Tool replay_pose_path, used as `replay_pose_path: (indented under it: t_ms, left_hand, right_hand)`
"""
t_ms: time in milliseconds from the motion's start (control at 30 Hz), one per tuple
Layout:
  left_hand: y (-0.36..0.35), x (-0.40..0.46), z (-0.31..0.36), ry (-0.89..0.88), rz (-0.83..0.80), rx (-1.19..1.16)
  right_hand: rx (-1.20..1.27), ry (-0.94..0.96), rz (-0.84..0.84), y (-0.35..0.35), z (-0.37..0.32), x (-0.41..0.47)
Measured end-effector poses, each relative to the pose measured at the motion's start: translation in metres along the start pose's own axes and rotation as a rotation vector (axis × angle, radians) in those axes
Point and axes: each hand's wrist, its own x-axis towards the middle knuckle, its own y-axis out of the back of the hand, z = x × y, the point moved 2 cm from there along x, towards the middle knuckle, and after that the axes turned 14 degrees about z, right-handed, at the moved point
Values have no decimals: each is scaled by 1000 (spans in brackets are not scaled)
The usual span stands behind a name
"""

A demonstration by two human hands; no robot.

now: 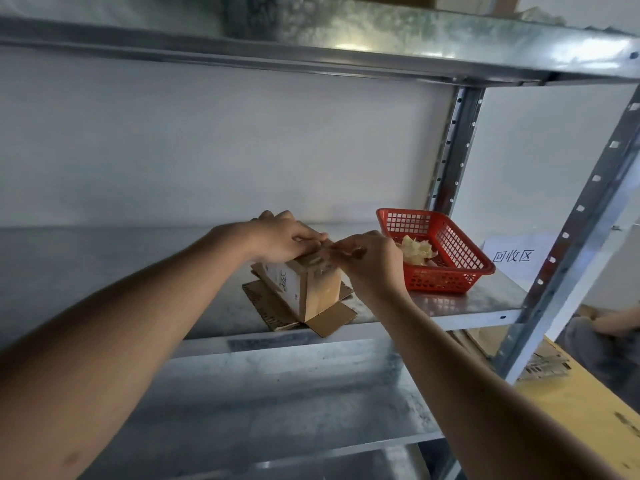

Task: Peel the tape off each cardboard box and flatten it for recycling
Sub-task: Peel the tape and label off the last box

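Observation:
A small brown cardboard box (320, 292) stands on the metal shelf (138, 271), its bottom flaps splayed out flat beneath it. A white label shows on its left face. My left hand (280, 239) lies over the box's top and holds it down, fingers curled over the far edge. My right hand (367, 258) is at the top right corner, where its thumb and fingers pinch a strip of clear tape (323, 259) lifting off the top.
A red plastic basket (450, 268) with a wad of crumpled tape (417, 251) stands right of the box. A paper sign (512, 256) lies beyond it. Steel uprights (568, 237) frame the right side; another shelf hangs overhead. Flattened cardboard (540, 362) lies lower right, by another person's arm.

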Motion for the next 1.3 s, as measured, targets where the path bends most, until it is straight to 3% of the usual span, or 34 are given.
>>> replay_pose_path:
  t_ms: [267, 467, 633, 833, 967, 1100, 1300]
  left_hand:
    - [-2, 0, -5, -154, 80, 204]
    - [-7, 0, -6, -266, 220, 244]
    - [-14, -1, -4, -349, 325, 266]
    - [-19, -4, -6, -304, 342, 216]
    - [-20, -3, -6, -283, 326, 223]
    - [-19, -2, -6, -275, 306, 228]
    - [-20, -1, -8, -245, 292, 202]
  right_hand:
    - [-94, 168, 95, 4, -12, -7]
    - [156, 87, -64, 6, -10, -23]
    - [132, 2, -27, 4, -10, -19]
    - [150, -70, 122, 5, 4, -15]
    - [165, -151, 54, 4, 6, -11]
    - [-26, 54, -47, 4, -4, -6]
    - [-114, 270, 16, 5, -12, -10]
